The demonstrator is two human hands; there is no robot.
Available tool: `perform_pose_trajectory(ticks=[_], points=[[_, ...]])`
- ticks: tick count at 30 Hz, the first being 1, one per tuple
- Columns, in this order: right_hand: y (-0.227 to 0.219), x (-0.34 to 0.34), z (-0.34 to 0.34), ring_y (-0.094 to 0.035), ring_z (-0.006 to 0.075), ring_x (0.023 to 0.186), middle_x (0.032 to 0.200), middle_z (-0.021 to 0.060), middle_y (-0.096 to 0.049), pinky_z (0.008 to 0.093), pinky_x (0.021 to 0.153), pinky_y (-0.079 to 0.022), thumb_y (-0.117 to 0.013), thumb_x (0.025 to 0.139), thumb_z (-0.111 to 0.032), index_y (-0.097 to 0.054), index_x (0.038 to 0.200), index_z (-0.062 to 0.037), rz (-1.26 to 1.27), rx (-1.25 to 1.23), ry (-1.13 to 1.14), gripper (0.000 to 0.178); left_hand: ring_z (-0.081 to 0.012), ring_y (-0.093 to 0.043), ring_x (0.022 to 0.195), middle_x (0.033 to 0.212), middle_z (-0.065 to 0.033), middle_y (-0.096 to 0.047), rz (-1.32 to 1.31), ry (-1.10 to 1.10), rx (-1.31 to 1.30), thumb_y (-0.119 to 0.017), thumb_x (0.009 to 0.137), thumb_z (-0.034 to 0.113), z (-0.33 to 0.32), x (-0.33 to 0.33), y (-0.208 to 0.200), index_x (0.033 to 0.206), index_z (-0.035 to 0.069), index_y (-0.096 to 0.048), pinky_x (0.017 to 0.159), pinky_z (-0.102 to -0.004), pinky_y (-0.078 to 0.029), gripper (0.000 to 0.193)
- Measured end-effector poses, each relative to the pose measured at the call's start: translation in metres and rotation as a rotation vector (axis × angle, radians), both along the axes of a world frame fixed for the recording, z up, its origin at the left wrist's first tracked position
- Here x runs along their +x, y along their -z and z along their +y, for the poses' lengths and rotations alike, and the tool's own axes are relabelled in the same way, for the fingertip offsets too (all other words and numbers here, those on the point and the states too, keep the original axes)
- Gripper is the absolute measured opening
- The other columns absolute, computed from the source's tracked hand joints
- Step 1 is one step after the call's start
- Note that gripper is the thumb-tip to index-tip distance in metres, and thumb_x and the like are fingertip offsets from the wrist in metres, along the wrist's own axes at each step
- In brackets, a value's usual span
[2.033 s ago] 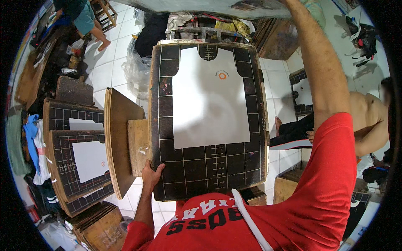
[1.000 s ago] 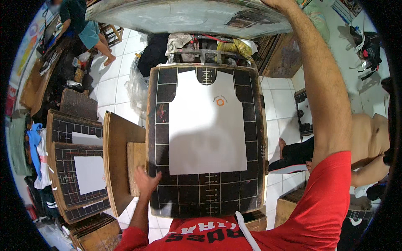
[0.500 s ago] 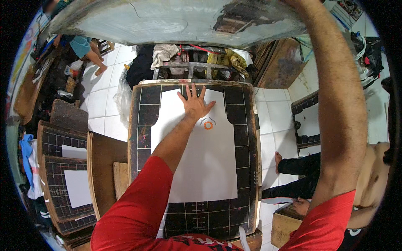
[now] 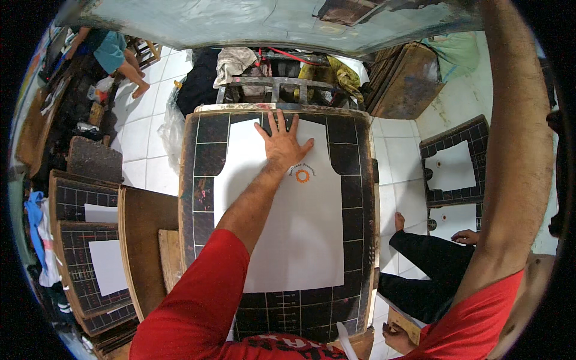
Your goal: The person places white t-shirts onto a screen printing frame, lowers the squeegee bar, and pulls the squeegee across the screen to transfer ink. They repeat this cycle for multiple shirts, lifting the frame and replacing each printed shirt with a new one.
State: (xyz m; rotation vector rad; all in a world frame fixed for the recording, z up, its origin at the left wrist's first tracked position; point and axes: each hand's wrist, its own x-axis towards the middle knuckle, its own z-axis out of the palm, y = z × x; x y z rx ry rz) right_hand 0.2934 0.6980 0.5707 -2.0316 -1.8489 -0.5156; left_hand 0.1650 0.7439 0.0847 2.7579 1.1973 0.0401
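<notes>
A white, shirt-shaped fabric panel point(image 4: 294, 240) lies flat on a black gridded board point(image 4: 345, 240) before me. Near its upper right it bears a small orange sun-like emblem point(image 4: 303, 176) under an arc of dark lettering. My left hand point(image 4: 283, 143) rests palm down with fingers spread across the panel's neck edge, fingertips reaching the bare board. My right forearm rises along the right side, and its hand is beyond the top edge of the view. A large pale screen panel point(image 4: 240, 27) is raised over the board's far end; whether my right hand holds it is hidden.
A metal rack point(image 4: 276, 90) with stained rags stands behind the board. Stacked boards with white pieces point(image 4: 108, 267) lean at left; more gridded boards point(image 4: 453, 129) sit at right. A seated co-worker's dark-trousered leg point(image 4: 429, 252) is close by. Another person's legs point(image 4: 126, 66) show at far left.
The raised screen panel has shifted upward and right, along with my right forearm. My left hand stays on the fabric. At right the co-worker's hand now shows near the gridded boards.
</notes>
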Motion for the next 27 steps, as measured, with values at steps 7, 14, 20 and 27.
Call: perform_pose_trajectory(ticks=[7, 14, 20, 27], points=[[0.004, -0.012, -0.011, -0.063, 0.0336, 0.125, 0.135, 0.0223, -0.065, 0.0417, 0.106, -0.046, -0.05, 0.097, -0.042, -0.07, 0.127, -0.0056, 0.096, 0.001, 0.052, 0.051, -0.0438, 0.005, 0.159, 0.172, -0.0215, -0.009, 0.027, -0.022, -0.051, -0.046, 0.093, 0.078, 0.001, 0.003, -0.003, 0.166, 0.023, -0.025, 0.113, -0.0809, 0.002, 0.093], [0.012, -0.013, -0.021, -0.06, 0.0352, 0.13, 0.14, 0.0243, -0.061, 0.0405, 0.11, -0.045, -0.051, 0.095, -0.045, -0.067, 0.131, -0.0026, 0.185, -0.005, 0.13, 0.058, -0.0428, -0.001, 0.159, 0.172, -0.0209, -0.01, -0.272, -0.017, 0.069, -0.049, 0.097, 0.068, 0.016, 0.004, 0.031, 0.167, 0.02, -0.021, 0.117, -0.0767, -0.002, 0.089], [0.018, -0.025, -0.029, -0.058, 0.0341, 0.133, 0.145, 0.0213, -0.059, 0.0409, 0.113, -0.044, -0.047, 0.093, -0.047, -0.065, 0.135, -0.0028, 0.084, -0.069, 0.164, 0.063, -0.0437, -0.008, 0.158, 0.17, -0.0225, -0.02, -0.44, 0.296, 0.12, -0.06, 0.098, 0.049, -0.05, -0.017, 0.015, 0.161, 0.009, -0.035, 0.12, -0.0719, -0.005, 0.079], [0.028, -0.036, -0.057, -0.064, 0.0415, 0.123, 0.132, 0.0241, -0.067, 0.0453, 0.106, -0.05, -0.06, 0.084, -0.051, -0.069, 0.127, 0.0001, 0.304, 0.039, 0.227, 0.068, -0.041, -0.018, 0.157, 0.168, -0.0213, -0.025, -0.312, 0.732, -0.214, -0.057, 0.097, 0.058, -0.285, -0.085, 0.026, 0.157, 0.017, -0.044, 0.122, -0.0716, -0.007, 0.074]])
